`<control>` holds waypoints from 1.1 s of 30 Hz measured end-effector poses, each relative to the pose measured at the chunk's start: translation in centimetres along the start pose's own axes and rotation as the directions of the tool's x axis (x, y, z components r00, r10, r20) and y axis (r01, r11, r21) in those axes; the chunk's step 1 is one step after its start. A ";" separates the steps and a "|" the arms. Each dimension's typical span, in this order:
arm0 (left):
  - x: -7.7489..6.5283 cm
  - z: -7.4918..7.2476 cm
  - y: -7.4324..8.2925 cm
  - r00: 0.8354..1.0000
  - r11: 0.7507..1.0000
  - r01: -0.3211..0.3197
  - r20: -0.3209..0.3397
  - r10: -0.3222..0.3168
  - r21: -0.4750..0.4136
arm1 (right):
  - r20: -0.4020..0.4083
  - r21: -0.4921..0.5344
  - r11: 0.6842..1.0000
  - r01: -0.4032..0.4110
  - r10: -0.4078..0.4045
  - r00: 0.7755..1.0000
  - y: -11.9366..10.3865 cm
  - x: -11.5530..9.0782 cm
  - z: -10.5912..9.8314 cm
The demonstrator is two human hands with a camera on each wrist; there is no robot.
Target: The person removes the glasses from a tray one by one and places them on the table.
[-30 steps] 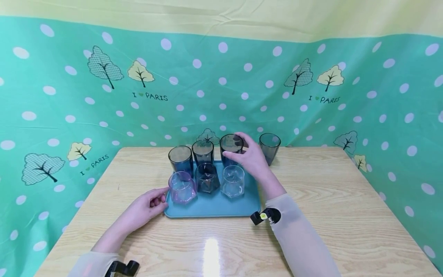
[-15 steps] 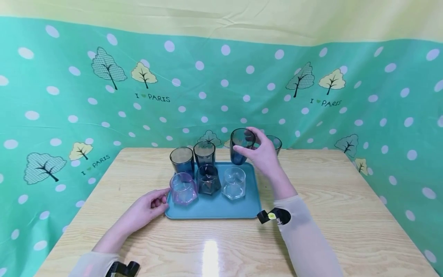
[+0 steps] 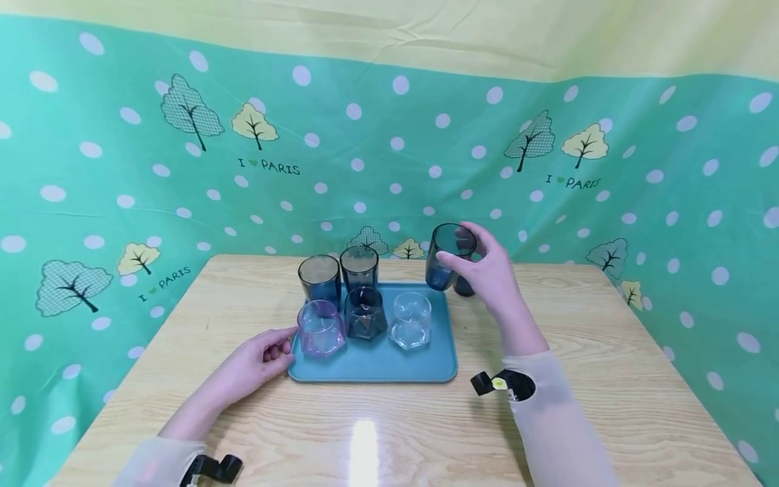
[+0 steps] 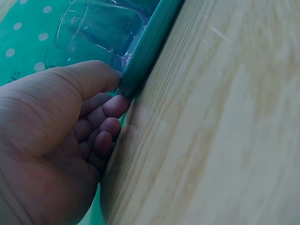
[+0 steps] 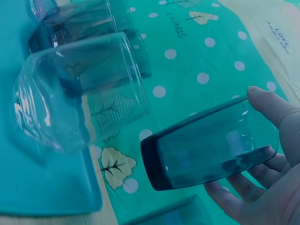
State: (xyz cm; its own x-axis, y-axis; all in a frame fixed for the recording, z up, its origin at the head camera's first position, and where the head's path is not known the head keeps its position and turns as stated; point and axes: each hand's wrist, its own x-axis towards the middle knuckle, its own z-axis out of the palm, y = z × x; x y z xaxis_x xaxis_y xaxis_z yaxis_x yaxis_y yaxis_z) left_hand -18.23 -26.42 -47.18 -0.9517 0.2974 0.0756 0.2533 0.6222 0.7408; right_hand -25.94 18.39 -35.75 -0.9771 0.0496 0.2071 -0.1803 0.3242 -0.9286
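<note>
My right hand (image 3: 487, 270) grips a dark blue-grey glass tumbler (image 3: 447, 260) between thumb and fingers, raised over the tray's back right corner. In the right wrist view the tumbler (image 5: 201, 150) has a thick dark base. My left hand (image 3: 252, 365) holds the front left corner of the blue tray (image 3: 389, 368), thumb at the rim (image 4: 140, 56) and fingers curled below. On the tray's front row are a purplish glass (image 3: 321, 331), a dark faceted glass (image 3: 366, 314) and a clear faceted glass (image 3: 410, 323). Two dark tumblers (image 3: 319, 277) stand behind them.
Another dark tumbler (image 3: 465, 285) stands right of the tray's back corner, mostly hidden by my right hand and the held glass. A wooden table (image 3: 578, 372) lies beneath everything. A green dotted curtain (image 3: 389, 162) hangs along its back edge and sides.
My right hand has lifted the dark tumbler from the tray's back row and carried it rightward, in front of the standing tumbler. The left hand stays on the tray corner.
</note>
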 end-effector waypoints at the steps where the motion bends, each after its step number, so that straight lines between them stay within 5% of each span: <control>1: 0.0 0.0 0.0 1.000 1.000 0.000 0.002 0.000 -0.001 | 0.000 -0.005 1.000 -0.001 0.001 1.000 0.0 -0.1 -0.3; 22: 0.0 -0.3 -0.1 1.000 1.000 0.002 0.010 -0.002 -0.010 | 0.094 -0.109 0.993 -0.040 0.050 0.994 0.3 -2.6 -6.5; 33: 0.0 -0.2 -0.3 1.000 1.000 -0.016 0.007 0.016 -0.012 | 0.071 -0.154 0.986 -0.059 0.070 0.995 1.3 -3.1 -9.6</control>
State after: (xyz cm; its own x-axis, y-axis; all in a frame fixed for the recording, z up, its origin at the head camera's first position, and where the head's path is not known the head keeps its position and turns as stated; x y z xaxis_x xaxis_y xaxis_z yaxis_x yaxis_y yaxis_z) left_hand -18.29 -26.73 -47.24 -0.9461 0.3130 0.0829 0.2668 0.6086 0.7473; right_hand -22.06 27.71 -34.68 -0.9929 0.0051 0.1191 -0.1032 0.4627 -0.8805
